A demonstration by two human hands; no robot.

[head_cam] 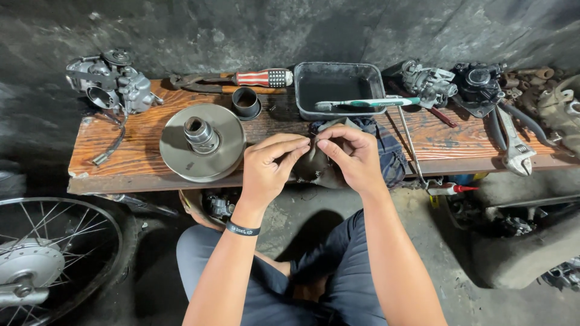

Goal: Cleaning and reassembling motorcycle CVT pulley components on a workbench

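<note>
Only 1 view is given, from a camera worn on the person's head. It looks steeply down and forward over the person's own forearms, which rise from the bottom centre of the frame. The wooden table (130,142) runs across the middle of the frame from left to right, close below the camera. A dark wall fills the top, the floor and the person's lap fill the bottom. A spoked wheel (51,259) sits at lower left.
</note>
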